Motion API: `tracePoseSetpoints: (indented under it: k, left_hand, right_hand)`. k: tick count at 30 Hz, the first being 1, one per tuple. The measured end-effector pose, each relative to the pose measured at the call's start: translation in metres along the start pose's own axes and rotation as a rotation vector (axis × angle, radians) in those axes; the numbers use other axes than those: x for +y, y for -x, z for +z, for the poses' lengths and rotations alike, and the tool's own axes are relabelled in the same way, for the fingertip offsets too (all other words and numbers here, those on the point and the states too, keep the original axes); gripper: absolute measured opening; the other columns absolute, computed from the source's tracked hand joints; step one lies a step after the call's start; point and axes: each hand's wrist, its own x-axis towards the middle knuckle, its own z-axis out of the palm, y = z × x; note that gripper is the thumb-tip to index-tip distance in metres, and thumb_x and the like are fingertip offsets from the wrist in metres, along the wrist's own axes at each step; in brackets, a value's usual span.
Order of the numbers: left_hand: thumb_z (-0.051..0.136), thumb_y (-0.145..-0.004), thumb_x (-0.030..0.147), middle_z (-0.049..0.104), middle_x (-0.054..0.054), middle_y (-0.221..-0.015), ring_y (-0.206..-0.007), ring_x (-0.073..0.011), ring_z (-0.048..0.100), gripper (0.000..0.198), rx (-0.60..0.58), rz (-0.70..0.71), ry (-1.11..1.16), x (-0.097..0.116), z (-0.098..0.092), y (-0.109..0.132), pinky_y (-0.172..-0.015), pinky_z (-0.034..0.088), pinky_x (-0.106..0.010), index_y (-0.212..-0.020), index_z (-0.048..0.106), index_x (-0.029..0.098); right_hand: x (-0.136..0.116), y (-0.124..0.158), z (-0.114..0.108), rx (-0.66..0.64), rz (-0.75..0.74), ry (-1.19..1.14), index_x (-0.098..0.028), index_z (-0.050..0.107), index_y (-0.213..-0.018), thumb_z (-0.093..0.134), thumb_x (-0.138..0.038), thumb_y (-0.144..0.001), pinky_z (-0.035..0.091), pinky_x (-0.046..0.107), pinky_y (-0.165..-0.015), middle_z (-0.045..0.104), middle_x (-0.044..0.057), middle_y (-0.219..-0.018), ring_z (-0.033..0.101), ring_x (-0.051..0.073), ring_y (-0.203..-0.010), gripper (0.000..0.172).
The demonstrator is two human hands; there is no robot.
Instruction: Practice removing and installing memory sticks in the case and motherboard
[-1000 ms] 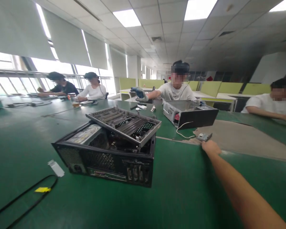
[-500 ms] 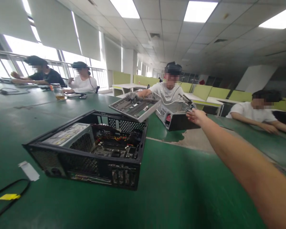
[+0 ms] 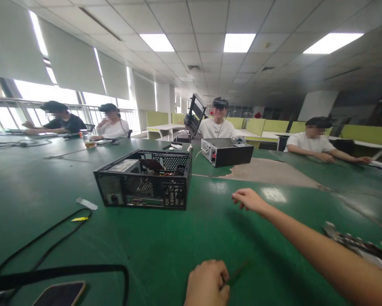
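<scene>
Green counter (image 3: 159, 242): I seem mid-teardown, left hand (image 3: 207, 282) gripping a blurred stick (image 3: 239, 272), right hand (image 3: 248, 199) empty, next probably reaching the case (image 3: 142, 187).

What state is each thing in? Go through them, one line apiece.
Near black case: open-topped, insides showing
Far case: open-topped
Metal frame: held up, tilted
Cup: partly filled
Yellow-tagged cable: loosely looped
Phone: lying flat, screen dark
Left hand: closed around something thin, blurred
Right hand: fingers curled, nothing visible held

Thin item (image 3: 239, 271) blurred; phone (image 3: 62, 294) cut by bottom edge.
</scene>
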Motion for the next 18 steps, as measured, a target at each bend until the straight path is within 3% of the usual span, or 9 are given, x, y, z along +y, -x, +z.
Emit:
tracePoseSetpoints:
  k: [3, 7, 12, 15, 18]
  left_hand:
    - [0.056, -0.066, 0.018, 0.067, 0.004, -0.078, -0.081, -0.0169, 0.059, 0.019, 0.078, 0.058, 0.019, -0.002, 0.0, 0.001, -0.067, 0.037, -0.025, -0.081, 0.064, 0.026]
    - [0.055, -0.069, 0.023, 0.066, 0.004, -0.074, -0.072, -0.0141, 0.058, 0.017, 0.044, 0.11, 0.105, -0.006, -0.003, -0.001, -0.06, 0.034, -0.022, -0.082, 0.066, 0.024]
    - [0.057, -0.071, 0.029, 0.064, 0.005, -0.073, -0.071, -0.0128, 0.058, 0.018, -0.02, 0.09, 0.185, -0.007, -0.009, -0.006, -0.06, 0.034, -0.021, -0.084, 0.067, 0.022]
    - [0.056, -0.072, 0.029, 0.063, 0.005, -0.072, -0.069, -0.0124, 0.057, 0.019, -0.019, 0.09, 0.191, -0.008, -0.008, -0.006, -0.059, 0.034, -0.02, -0.084, 0.068, 0.022]
    - [0.057, -0.071, 0.028, 0.063, 0.005, -0.072, -0.069, -0.0122, 0.057, 0.018, -0.003, 0.075, 0.204, -0.008, -0.006, -0.004, -0.059, 0.034, -0.02, -0.083, 0.068, 0.022]
  right_hand:
    - [0.013, 0.082, -0.006, -0.039, -0.13, 0.125, -0.019, 0.068, -0.068, 0.061, -0.031, -0.078, 0.042, 0.027, -0.06, 0.067, 0.0, -0.065, 0.06, 0.016, -0.06, 0.017]
    - [0.034, 0.157, -0.014, -0.006, -0.27, 0.431, -0.021, 0.069, -0.098, 0.055, -0.038, -0.082, 0.043, 0.034, -0.082, 0.068, 0.006, -0.097, 0.06, 0.024, -0.091, 0.027]
    - [0.056, 0.179, -0.007, 0.03, -0.247, 0.457, -0.023, 0.052, -0.128, 0.055, -0.041, -0.083, 0.035, 0.038, -0.1, 0.056, 0.008, -0.126, 0.048, 0.025, -0.116, 0.049]
    - [0.057, 0.177, 0.01, 0.006, -0.247, 0.402, -0.023, 0.055, -0.123, 0.056, -0.038, -0.083, 0.037, 0.036, -0.099, 0.06, 0.007, -0.118, 0.051, 0.024, -0.112, 0.043]
    - [0.053, 0.181, 0.032, 0.115, -0.227, 0.385, -0.025, 0.062, -0.103, 0.053, -0.038, -0.083, 0.045, 0.035, -0.087, 0.063, 0.007, -0.102, 0.057, 0.023, -0.097, 0.025]
